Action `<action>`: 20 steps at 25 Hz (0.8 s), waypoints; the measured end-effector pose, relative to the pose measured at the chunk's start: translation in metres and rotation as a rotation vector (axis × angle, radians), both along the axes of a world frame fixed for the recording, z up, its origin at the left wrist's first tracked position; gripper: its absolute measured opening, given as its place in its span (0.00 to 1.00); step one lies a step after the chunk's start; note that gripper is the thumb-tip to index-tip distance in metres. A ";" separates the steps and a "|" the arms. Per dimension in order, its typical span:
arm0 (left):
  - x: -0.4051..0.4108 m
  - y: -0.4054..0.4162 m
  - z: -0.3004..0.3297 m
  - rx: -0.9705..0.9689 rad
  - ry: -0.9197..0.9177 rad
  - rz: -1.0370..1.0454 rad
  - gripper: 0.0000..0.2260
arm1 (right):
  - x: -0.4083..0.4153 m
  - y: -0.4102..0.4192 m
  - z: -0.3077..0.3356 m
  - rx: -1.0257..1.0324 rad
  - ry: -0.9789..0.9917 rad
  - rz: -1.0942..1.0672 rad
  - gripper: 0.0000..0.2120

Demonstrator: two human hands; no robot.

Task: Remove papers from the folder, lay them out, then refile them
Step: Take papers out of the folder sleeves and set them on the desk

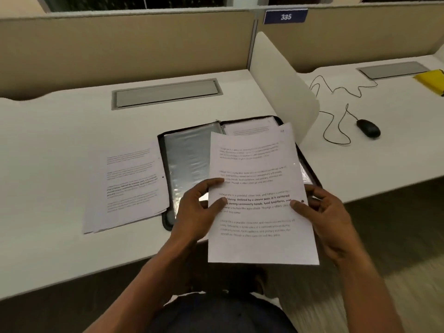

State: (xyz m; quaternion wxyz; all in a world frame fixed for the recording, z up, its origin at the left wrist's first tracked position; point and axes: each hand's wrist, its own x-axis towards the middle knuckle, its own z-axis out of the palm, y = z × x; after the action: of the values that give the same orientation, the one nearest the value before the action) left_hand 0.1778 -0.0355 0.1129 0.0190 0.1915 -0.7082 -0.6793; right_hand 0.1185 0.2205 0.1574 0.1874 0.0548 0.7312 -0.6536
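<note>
A black zip folder point(168, 219) lies open on the white desk point(60, 131), its clear plastic sleeves point(187, 159) showing on the left side and a printed page point(249, 129) on the right. Above it I hold a printed sheet point(259, 227). My left hand point(199, 210) pinches its left edge and my right hand point(329, 217) pinches its right edge. A small stack of printed papers point(129, 186) lies on the desk just left of the folder.
A grey cable flap point(165, 92) is set into the desk behind the folder. A white divider point(283, 75) stands to the right. Beyond it lie a black wired mouse point(368, 128) and a yellow object point(432, 80).
</note>
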 end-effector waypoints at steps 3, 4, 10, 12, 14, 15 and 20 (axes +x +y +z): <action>0.016 -0.058 -0.013 -0.121 -0.010 0.161 0.18 | -0.011 -0.068 -0.021 0.018 0.005 0.148 0.17; 0.020 -0.078 -0.019 -0.152 -0.019 0.218 0.18 | -0.016 -0.093 -0.031 0.036 0.014 0.182 0.17; 0.031 -0.189 -0.060 -0.258 -0.106 0.389 0.22 | -0.043 -0.232 -0.096 0.207 0.090 0.280 0.14; 0.030 -0.214 -0.070 -0.332 -0.109 0.410 0.22 | -0.051 -0.266 -0.110 0.262 0.117 0.291 0.13; 0.026 -0.233 -0.080 -0.421 -0.140 0.414 0.23 | -0.056 -0.292 -0.119 0.331 0.173 0.312 0.14; 0.023 -0.241 -0.085 -0.454 -0.161 0.411 0.23 | -0.059 -0.303 -0.121 0.374 0.203 0.326 0.15; 0.016 -0.263 -0.109 -0.594 -0.230 0.319 0.26 | -0.060 -0.335 -0.138 0.467 0.305 0.401 0.17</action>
State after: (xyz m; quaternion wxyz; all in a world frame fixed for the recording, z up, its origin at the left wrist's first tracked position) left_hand 0.1937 -0.2987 0.0038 0.0998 0.3612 -0.8334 -0.4062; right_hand 0.0581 -0.1148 0.0190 0.1833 -0.1470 0.8770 -0.4191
